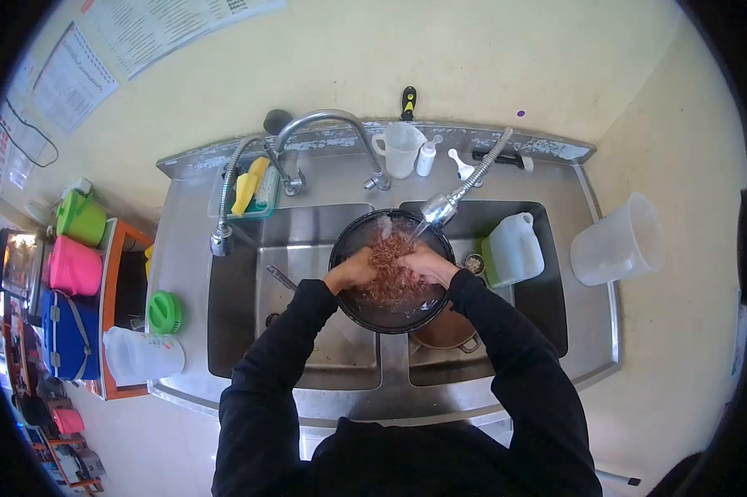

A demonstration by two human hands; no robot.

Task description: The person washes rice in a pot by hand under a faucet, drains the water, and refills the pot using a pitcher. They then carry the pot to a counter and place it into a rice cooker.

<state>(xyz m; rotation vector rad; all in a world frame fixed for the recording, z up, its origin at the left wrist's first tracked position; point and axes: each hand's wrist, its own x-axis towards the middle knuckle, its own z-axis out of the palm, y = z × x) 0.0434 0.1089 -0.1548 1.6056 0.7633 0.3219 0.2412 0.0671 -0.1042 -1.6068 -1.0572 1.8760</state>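
Reddish bits point(394, 286) are best rubbed gently, bowl point(392, 330) kept level; left hand point(358, 270) and right hand point(431, 264) reach in, fingers too hidden to tell if closed.

Jug point(402, 151) and bottle point(426, 159) stand side by side along the back; a green lid point(165, 312) lies at left, a bucket point(615, 242) sits at far right, and papers point(74, 79) hang on the wall point(506, 50).

The bowl point(398, 317) is over the sink divider point(395, 360), with a jug point(402, 151) behind it and a canister point(518, 251) in the right basin point(549, 311).
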